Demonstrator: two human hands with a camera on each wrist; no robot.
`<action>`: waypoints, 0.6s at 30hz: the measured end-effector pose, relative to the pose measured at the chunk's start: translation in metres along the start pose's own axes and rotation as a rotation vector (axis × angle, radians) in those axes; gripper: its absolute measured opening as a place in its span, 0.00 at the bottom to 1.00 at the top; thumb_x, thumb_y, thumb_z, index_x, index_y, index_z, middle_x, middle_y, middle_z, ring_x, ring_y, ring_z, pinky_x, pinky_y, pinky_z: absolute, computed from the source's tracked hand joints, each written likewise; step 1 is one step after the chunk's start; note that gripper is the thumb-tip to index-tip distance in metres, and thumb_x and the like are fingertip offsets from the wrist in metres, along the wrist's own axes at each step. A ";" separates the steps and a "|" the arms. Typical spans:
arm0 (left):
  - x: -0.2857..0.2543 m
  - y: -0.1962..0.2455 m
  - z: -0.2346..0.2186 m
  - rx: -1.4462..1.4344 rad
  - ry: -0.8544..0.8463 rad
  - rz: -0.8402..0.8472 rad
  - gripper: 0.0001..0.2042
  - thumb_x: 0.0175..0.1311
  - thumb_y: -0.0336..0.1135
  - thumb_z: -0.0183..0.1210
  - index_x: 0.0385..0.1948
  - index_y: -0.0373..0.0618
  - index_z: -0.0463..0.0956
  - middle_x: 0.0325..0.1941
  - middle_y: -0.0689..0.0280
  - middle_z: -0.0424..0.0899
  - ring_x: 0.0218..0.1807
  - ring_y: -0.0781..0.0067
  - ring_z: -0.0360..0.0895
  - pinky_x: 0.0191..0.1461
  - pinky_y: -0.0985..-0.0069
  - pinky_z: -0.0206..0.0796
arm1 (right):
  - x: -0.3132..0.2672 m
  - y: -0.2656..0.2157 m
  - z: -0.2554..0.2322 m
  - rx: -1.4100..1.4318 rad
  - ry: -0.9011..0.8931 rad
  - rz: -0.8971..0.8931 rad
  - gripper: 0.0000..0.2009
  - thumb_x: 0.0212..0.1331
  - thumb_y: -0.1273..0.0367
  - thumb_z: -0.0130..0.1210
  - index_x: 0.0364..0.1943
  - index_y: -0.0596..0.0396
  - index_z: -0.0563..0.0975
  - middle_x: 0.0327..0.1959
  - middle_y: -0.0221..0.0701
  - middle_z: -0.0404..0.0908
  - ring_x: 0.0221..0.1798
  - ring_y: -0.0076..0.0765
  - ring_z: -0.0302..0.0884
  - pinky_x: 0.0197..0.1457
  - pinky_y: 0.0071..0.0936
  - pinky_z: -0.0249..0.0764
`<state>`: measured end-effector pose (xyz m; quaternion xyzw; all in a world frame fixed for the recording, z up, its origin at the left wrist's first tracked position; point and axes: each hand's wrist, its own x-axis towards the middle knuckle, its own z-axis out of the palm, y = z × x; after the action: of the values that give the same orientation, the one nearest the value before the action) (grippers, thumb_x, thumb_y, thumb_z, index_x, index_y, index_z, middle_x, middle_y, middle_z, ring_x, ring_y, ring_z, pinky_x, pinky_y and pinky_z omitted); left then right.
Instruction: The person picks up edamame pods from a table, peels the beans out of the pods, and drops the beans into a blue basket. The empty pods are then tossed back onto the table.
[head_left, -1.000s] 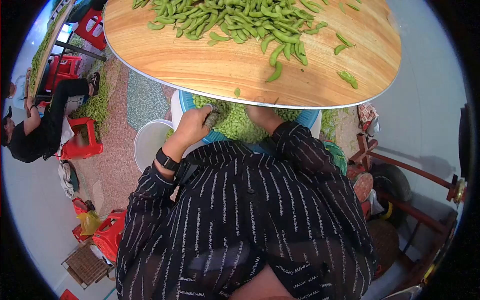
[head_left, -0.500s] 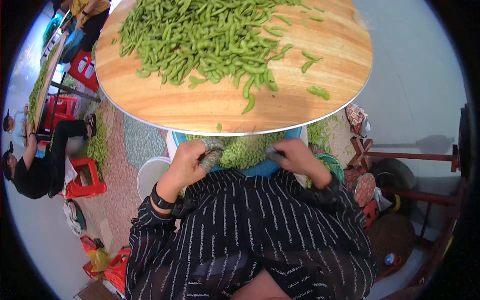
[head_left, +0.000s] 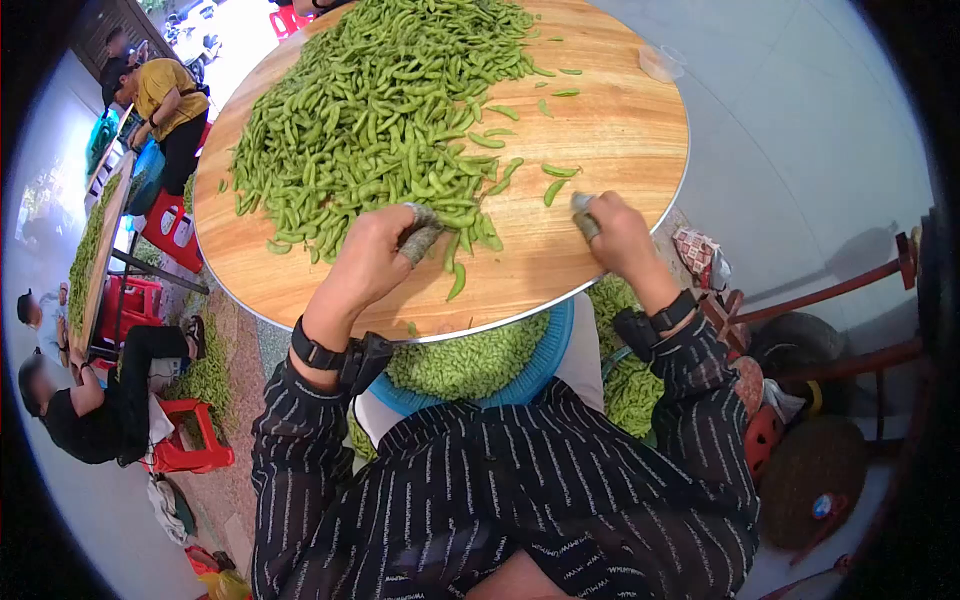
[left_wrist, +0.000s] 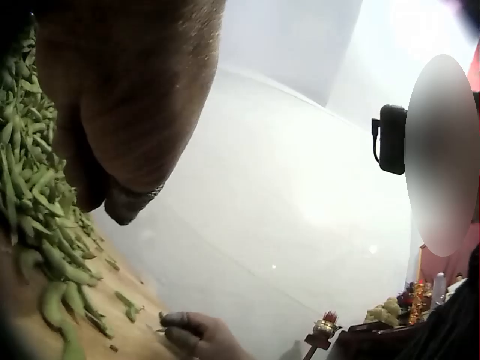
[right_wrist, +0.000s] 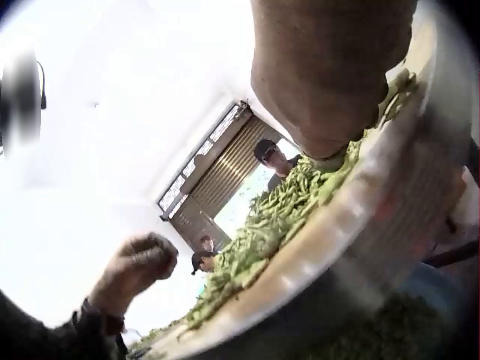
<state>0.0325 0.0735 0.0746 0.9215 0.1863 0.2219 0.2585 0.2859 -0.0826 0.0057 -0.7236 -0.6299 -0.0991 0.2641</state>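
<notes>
My left hand (head_left: 370, 255), with wrapped thumb and forefinger, leans over the near edge of a heap of green soybean pods (head_left: 400, 130) on the round wooden table (head_left: 560, 250). Its fingertips come right up to pods, and its fingers look curled in the right wrist view. My right hand (head_left: 622, 240) bends over the table's right side, its covered fingertips close to two loose pods (head_left: 556, 180). A small green bit (left_wrist: 160, 328) shows by its fingertips in the left wrist view. I cannot tell whether either hand pinches a pod.
Below the table edge a blue basin (head_left: 560, 335) holds shelled beans (head_left: 460, 360). More pods (head_left: 635, 395) lie low at the right. A clear plastic cup (head_left: 660, 62) stands at the far table edge. People sit and stand at another table at left, near red stools (head_left: 185, 440).
Both hands have come up from over the bean basin to above the table, the left to the pod heap, the right to the table's right side. The view has tilted up.
</notes>
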 end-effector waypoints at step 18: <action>0.081 -0.025 0.012 0.121 0.007 0.002 0.06 0.47 0.26 0.51 0.28 0.38 0.73 0.27 0.50 0.75 0.31 0.49 0.72 0.33 0.64 0.64 | -0.058 0.029 -0.072 -0.006 -0.359 0.108 0.11 0.42 0.69 0.55 0.31 0.57 0.72 0.26 0.43 0.70 0.32 0.52 0.69 0.33 0.41 0.65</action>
<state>0.1000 0.1254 0.0768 0.9349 0.1994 0.2137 0.2016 0.3172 -0.1708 0.0317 -0.7632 -0.6269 0.0441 0.1501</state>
